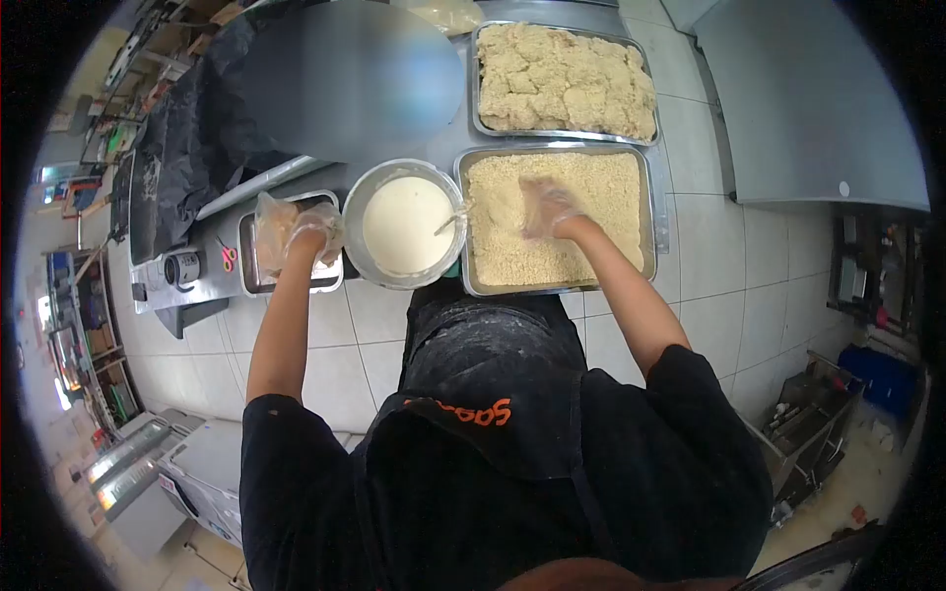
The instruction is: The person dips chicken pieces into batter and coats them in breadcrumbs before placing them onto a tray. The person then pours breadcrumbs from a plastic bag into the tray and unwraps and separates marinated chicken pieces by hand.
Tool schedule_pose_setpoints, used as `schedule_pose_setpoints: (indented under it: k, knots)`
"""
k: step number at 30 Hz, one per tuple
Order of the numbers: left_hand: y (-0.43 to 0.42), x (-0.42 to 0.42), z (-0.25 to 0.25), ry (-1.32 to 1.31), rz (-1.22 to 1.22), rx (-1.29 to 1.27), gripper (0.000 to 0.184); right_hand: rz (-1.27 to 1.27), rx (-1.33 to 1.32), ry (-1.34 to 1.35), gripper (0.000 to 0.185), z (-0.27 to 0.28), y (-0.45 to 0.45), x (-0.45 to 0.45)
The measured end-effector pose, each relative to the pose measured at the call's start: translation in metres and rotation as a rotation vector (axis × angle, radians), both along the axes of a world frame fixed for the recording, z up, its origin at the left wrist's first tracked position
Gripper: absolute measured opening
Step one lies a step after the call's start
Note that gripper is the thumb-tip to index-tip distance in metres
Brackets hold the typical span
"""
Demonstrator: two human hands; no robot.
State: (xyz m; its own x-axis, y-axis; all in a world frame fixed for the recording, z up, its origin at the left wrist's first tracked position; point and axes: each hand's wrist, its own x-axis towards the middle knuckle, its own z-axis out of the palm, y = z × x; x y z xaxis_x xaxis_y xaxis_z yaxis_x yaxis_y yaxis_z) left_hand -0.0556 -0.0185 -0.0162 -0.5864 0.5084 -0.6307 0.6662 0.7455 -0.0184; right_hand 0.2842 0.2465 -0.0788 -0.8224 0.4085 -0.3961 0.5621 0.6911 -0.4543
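Note:
My left hand [317,229], in a clear plastic glove, is at a small metal tray [332,284] on the left. Its fingers close on a clear plastic bag [278,229] with pale pinkish contents that I cannot make out. My right hand [550,209], also gloved and somewhat blurred, lies over pale yellow crumbs [611,202] in a large metal tray [651,236]. Its fingers look spread, with nothing seen held in them. Between my hands stands a metal bowl [359,253] of creamy white batter [406,222]. A utensil handle [445,225] leans at its right side.
Behind the crumb tray is another tray [475,94] heaped with crumb-coated pieces [562,79]. Pink-handled scissors [229,258] and a dark container [183,268] are on the left. Black plastic sheeting [192,148] covers something at the back left. A large grey surface [808,108] stands at right.

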Motion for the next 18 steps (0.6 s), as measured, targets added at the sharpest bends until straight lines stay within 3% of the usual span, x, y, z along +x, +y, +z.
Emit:
schedule_pose_setpoints:
  k: [2,5,7,8,10,13,14,16,18]
  knots:
    - [0.005,-0.002,-0.002,-0.05,0.119,0.069,0.028,-0.005,-0.029,-0.074,0.084,0.002,0.001,-0.005]
    - [-0.003,-0.023,-0.037,0.064,-0.263,-0.23,0.045,0.051,-0.257,-0.123,0.09,0.005,0.001,-0.009]
    - [-0.007,-0.028,-0.043,0.1,-0.37,-0.183,0.046,0.058,-0.23,-0.135,0.078,0.041,-0.005,-0.008]
    - [-0.015,-0.027,-0.04,0.117,-0.328,-0.083,0.049,0.06,-0.231,-0.137,0.078,0.046,-0.006,-0.005]
    - [-0.03,-0.027,-0.046,0.126,-0.309,-0.074,0.05,0.171,0.157,0.118,0.054,0.057,-0.009,0.007]
    - [-0.036,-0.023,-0.04,0.27,-0.211,0.02,0.053,0.234,0.331,0.172,0.049,0.095,-0.022,0.025]
    - [-0.038,-0.02,-0.037,0.346,-0.157,0.07,0.053,0.229,0.335,0.168,0.049,0.091,-0.03,0.034]
    - [-0.041,-0.014,-0.026,0.471,-0.05,0.177,0.055,0.487,0.373,0.266,0.038,0.063,-0.043,0.057]
    - [-0.043,-0.012,-0.013,0.543,0.025,0.265,0.058,0.47,0.364,0.302,0.036,0.026,-0.043,0.08]
